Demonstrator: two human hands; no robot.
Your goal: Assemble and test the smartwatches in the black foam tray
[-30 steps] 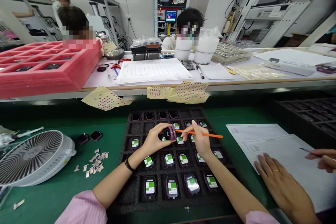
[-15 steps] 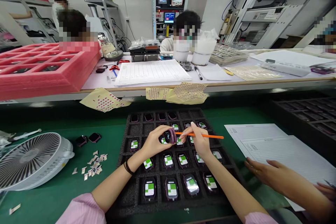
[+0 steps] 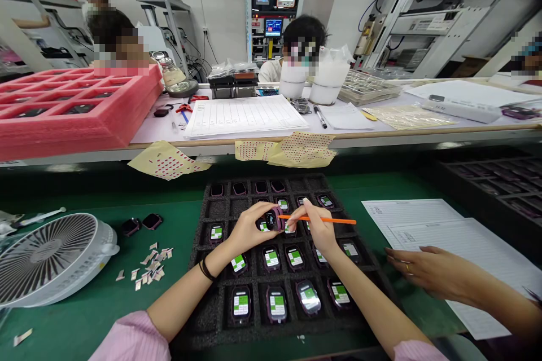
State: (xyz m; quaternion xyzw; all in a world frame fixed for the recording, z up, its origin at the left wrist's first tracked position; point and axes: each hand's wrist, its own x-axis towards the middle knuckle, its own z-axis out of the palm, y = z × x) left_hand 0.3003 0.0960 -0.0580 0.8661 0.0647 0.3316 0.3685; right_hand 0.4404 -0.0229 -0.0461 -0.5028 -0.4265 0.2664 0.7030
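Observation:
Between the thumb and fingers of my left hand (image 3: 250, 228) is a purple smartwatch body (image 3: 276, 219), tilted on its side with its dark screen lit in part. My right hand (image 3: 317, 228) pinches a thin orange stick (image 3: 334, 220) whose left tip reaches the edge of that watch. Whether the tip presses on it, I cannot tell. Beneath both hands lies a black foam tray (image 3: 212, 321) with square pockets. Several watches in it show green and white screens, such as a near one (image 3: 277, 304). Dark-screened watches (image 3: 239, 188) fill part of the far row.
On the left are a white fan (image 3: 55, 259), two loose watches (image 3: 141, 224) and a scatter of small pale strips (image 3: 150, 268). A co-worker's hand (image 3: 432, 271) rests by paper sheets (image 3: 457, 237) at right. A shelf (image 3: 359, 136) with a pink foam tray (image 3: 127, 118) runs across ahead.
My right hand and the orange stick have shifted slightly left against the watch. The co-worker's hand at right has moved a little left. My left hand holds nearly still.

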